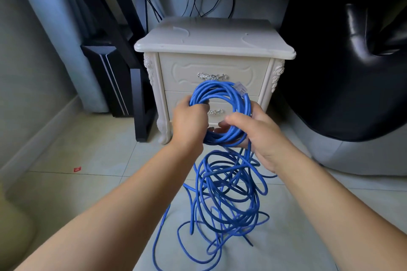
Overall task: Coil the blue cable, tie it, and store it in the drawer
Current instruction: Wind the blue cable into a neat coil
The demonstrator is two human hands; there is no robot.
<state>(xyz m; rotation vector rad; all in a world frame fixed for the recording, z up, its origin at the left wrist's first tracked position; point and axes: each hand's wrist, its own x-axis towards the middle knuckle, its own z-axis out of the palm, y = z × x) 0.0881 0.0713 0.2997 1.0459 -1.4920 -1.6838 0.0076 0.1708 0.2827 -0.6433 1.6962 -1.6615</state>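
Blue network cable: part coiled, held before the nightstand; rest tangled on the floor. We judge it light, springy (loops may slip). Left hand, right hand: both grips closed on opposite sides of the coiled part; we'd hold there.

pale tile floor, blk leather seat rt.

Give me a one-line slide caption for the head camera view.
Left hand and right hand grip a half-coiled blue network cable before a cream two-drawer nightstand, slack tangled below.
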